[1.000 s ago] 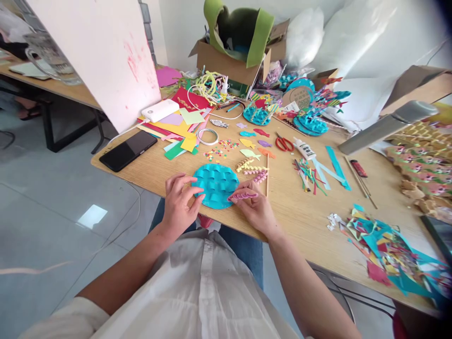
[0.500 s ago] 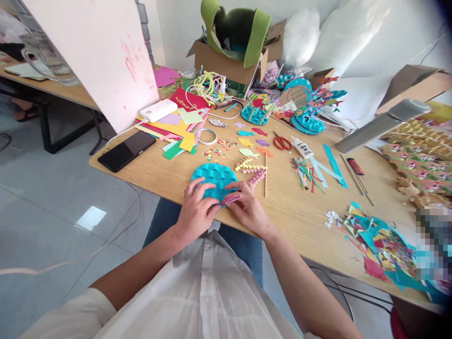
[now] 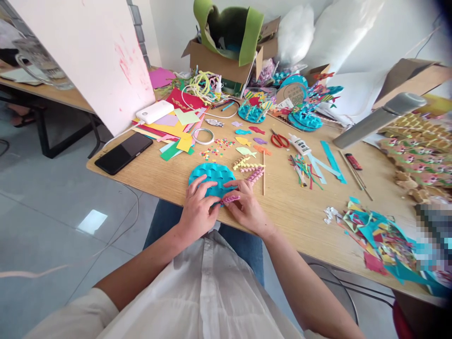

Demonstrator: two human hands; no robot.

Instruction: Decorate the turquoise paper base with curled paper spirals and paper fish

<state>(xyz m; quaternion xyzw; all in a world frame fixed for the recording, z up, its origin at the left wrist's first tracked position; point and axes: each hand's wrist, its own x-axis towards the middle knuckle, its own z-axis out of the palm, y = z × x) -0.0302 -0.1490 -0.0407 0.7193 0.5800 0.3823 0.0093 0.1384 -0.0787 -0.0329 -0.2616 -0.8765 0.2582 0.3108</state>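
A round blue paper piece with raised wavy strips lies at the table's front edge. Over its left side my left hand rests with bent fingers, holding it, the thumb at the near rim. My right hand pinches a short pink twisted strip against the disc's near right edge; other fingers lie on the disc. Just beyond the right hand are more twisted strips, a yellow one and a pink one, beside a thin wooden stick. The strip's end by the thumbs is partly hidden.
Paper fish, confetti, a tape roll, red scissors and a glue bottle lie beyond. A phone is at left; paper scraps and a grey bottle are at right.
The camera view has shifted slightly, so the table contents appear a little further left. Both hands keep nearly the same hold on the disc and pink strip.
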